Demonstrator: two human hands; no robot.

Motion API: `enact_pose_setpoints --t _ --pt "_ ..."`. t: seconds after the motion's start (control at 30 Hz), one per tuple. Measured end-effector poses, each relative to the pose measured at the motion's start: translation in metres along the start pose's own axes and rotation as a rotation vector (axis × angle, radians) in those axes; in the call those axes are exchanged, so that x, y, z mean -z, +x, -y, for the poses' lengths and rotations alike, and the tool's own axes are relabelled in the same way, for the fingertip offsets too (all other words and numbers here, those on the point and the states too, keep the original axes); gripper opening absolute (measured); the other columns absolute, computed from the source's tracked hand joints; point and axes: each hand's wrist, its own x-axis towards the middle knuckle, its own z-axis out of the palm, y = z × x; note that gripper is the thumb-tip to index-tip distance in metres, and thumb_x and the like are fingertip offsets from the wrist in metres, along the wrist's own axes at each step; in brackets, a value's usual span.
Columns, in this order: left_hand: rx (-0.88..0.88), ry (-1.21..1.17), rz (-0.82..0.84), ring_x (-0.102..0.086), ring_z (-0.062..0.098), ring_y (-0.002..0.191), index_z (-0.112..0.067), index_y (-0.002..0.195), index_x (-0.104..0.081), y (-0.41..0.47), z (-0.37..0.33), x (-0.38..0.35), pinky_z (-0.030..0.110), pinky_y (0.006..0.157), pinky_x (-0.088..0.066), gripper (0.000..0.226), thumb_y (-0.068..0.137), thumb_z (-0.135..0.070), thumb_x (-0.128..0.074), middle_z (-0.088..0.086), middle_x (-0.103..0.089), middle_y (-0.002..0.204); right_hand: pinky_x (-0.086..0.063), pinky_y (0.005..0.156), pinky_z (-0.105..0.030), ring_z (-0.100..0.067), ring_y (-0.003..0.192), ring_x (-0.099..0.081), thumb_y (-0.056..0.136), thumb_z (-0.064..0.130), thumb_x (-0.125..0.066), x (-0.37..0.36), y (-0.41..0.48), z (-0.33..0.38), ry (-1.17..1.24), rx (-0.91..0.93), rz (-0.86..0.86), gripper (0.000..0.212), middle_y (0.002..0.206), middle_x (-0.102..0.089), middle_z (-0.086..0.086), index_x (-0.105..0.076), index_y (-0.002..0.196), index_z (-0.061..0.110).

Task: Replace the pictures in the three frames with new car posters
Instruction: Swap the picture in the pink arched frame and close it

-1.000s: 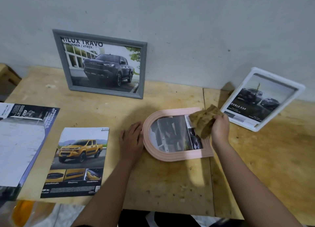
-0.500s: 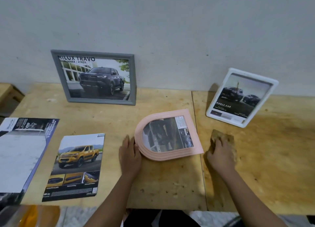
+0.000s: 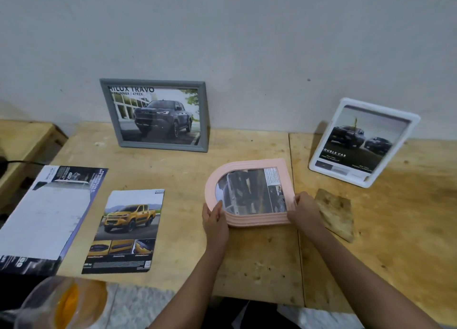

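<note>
Head view. Pink frame (image 3: 247, 165): arched, held near the middle of the worktop (image 3: 259, 262), arch end to the left, a picture inside. Left hand (image 3: 214, 220): curled round the arch end, thumb on the front. Right hand (image 3: 305, 208): grips the straight end at its near corner. Cloth (image 3: 337, 215): flat, just right of the right hand. Grey frame (image 3: 160, 148) and white frame (image 3: 341, 178): propped against the wall, each with a truck picture. Poster (image 3: 126, 229) of a yellow truck: flat, left of the left hand.
</note>
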Motion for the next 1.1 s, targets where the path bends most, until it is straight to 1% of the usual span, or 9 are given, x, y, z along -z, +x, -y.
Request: enact_pose_setpoints --t 0.13,0.27,0.4,0.53,0.67,0.77,0.9,0.97,1.1 --pt "0.136 -0.3 -0.155 -0.039 0.021 0.129 -0.004 0.143 -0.028 0.004 -0.014 -0.001 0.027 0.104 -0.03 0.049 0.095 -0.001 -0.037 0.009 -0.039 0.142 -0.05 0.071 -0.037 -0.024 0.089 -0.052 0.071 0.001 -0.067 -0.003 -0.002 -0.004 0.023 -0.016 -0.024 0.031 0.097 -0.052 -0.011 -0.049 0.096 0.005" --pt "0.094 -0.331 -0.113 -0.05 0.021 0.116 -0.008 0.136 -0.042 0.012 -0.015 -0.007 0.035 0.098 -0.043 0.041 0.095 -0.004 -0.04 0.008 -0.052 0.131 -0.038 0.055 -0.022 -0.018 0.085 -0.048 0.074 0.005 -0.07 -0.002 -0.001 -0.003 0.038 -0.015 0.009 0.033 0.098 -0.051 -0.008 -0.045 0.095 0.01" --pt "0.084 -0.457 -0.08 -0.056 0.025 0.099 -0.019 0.104 -0.056 0.02 -0.027 -0.011 0.043 0.091 -0.047 0.019 0.098 -0.01 -0.041 0.008 -0.061 0.105 -0.034 0.051 -0.017 -0.016 0.085 -0.05 0.074 0.011 -0.072 -0.005 0.001 -0.003 0.091 -0.023 0.05 0.039 0.104 -0.053 -0.008 -0.045 0.101 0.01" --pt "0.048 -0.591 0.025 -0.061 0.014 0.073 -0.009 0.106 -0.055 0.032 -0.067 0.003 0.023 0.063 -0.054 0.016 0.099 -0.012 -0.041 0.006 -0.063 0.088 -0.039 0.053 -0.017 -0.014 0.084 -0.054 0.071 0.013 -0.078 0.006 0.007 0.005 0.207 0.006 0.131 0.051 0.103 -0.055 -0.006 -0.041 0.106 0.011" --pt "-0.146 -0.477 0.14 -0.059 0.012 0.066 -0.015 0.099 -0.061 0.051 -0.115 0.017 0.025 0.061 -0.05 0.018 0.098 -0.02 -0.044 0.001 -0.065 0.079 -0.054 0.081 -0.036 -0.023 0.107 -0.053 0.07 0.014 -0.079 0.034 0.032 0.025 0.36 0.077 -0.06 0.067 0.123 -0.048 -0.011 -0.041 0.124 0.009" --pt "-0.229 -0.363 0.234 -0.058 0.015 0.069 -0.015 0.103 -0.061 0.065 -0.15 0.02 0.026 0.063 -0.048 0.019 0.097 -0.024 -0.046 0.002 -0.064 0.083 -0.051 0.092 -0.04 -0.026 0.125 -0.045 0.075 0.002 -0.073 0.057 0.052 0.041 0.401 0.126 -0.037 0.078 0.141 -0.038 -0.009 -0.032 0.14 0.012" --pt "-0.355 -0.209 0.343 -0.062 0.009 0.081 -0.018 0.109 -0.061 0.082 -0.185 0.011 0.021 0.073 -0.048 0.021 0.095 -0.027 -0.047 -0.005 -0.067 0.093 -0.048 0.061 -0.02 -0.018 0.089 -0.056 0.082 -0.005 -0.06 0.069 0.068 0.053 0.34 0.191 0.09 0.038 0.105 -0.058 -0.005 -0.053 0.114 0.014" --pt "-0.41 -0.129 0.371 -0.06 0.004 0.083 -0.018 0.111 -0.06 0.093 -0.196 0.003 0.017 0.074 -0.044 0.024 0.095 -0.03 -0.048 -0.008 -0.066 0.094 -0.044 0.06 -0.019 -0.019 0.08 -0.055 0.082 -0.004 -0.059 0.064 0.075 0.052 0.305 0.192 0.108 0.022 0.091 -0.059 -0.006 -0.057 0.095 0.013" --pt "-0.455 -0.08 0.407 -0.059 0.004 0.09 -0.019 0.111 -0.06 0.116 -0.214 -0.013 0.012 0.076 -0.043 0.021 0.096 -0.028 -0.048 -0.005 -0.065 0.101 -0.04 0.057 -0.022 -0.017 0.071 -0.047 0.084 -0.006 -0.055 0.057 0.092 0.053 0.357 0.14 0.074 0.016 0.079 -0.051 -0.006 -0.054 0.085 0.01"
